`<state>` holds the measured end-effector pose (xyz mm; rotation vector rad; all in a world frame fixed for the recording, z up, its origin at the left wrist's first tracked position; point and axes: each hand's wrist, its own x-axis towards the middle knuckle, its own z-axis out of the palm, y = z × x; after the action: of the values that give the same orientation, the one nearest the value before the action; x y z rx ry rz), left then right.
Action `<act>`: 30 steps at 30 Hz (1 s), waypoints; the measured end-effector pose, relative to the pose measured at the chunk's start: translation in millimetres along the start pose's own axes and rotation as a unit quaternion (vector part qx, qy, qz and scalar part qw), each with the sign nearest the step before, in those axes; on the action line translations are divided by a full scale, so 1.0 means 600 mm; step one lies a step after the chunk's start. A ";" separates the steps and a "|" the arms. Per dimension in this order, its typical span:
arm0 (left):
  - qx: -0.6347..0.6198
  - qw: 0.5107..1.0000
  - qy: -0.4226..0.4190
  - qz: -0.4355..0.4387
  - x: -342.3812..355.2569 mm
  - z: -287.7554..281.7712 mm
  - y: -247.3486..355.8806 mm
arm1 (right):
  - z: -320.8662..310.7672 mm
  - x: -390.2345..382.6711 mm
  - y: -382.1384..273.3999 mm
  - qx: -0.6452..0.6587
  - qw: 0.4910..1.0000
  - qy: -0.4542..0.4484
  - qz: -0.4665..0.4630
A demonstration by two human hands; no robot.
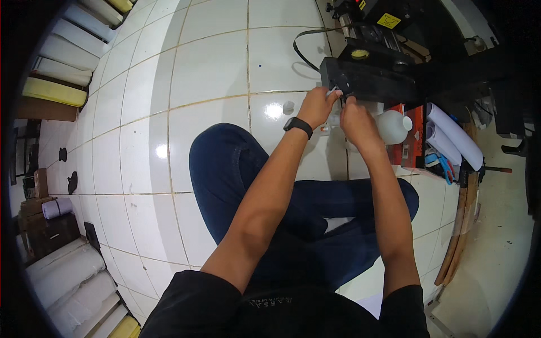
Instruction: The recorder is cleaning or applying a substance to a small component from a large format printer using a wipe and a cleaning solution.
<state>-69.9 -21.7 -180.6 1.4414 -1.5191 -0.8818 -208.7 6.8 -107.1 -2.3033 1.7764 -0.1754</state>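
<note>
Your left hand (316, 108) is curled at upper centre, seemingly pinching a slim pale piece (332, 90), likely light; grip its shaft. Your right hand (359, 124) is curled beside it; you can't tell its hold. Both meet the left end of the black housing (383, 81), upper right, probably stiff and heavy. A whitish bottle (393, 128) sits right.

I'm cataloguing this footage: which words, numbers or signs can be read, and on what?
None readable enough to quote.
Yellow label on the black machine: dark marking, too small to read.
Pale lettering on the black shirt: too small and distorted.
Red box: small marks, unreadable.
</note>
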 end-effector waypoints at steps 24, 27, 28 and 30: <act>-0.148 0.983 -0.068 -0.086 -0.008 0.004 0.001 | 0.041 -0.008 0.013 0.084 0.995 0.035 0.037; -0.182 0.975 -0.055 -0.112 -0.015 -0.006 -0.013 | 0.043 -0.042 -0.019 0.146 0.984 0.060 0.083; -0.162 0.976 -0.053 -0.137 -0.016 -0.011 -0.002 | 0.050 -0.062 -0.012 0.144 0.983 0.068 0.092; -0.157 0.976 -0.016 -0.153 -0.008 -0.029 0.012 | 0.075 -0.102 -0.004 0.174 0.981 0.022 0.083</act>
<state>-57.1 -15.2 -167.6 1.4486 -1.1322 -1.2740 -211.9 71.0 -147.3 -1.9126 1.7843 -0.4712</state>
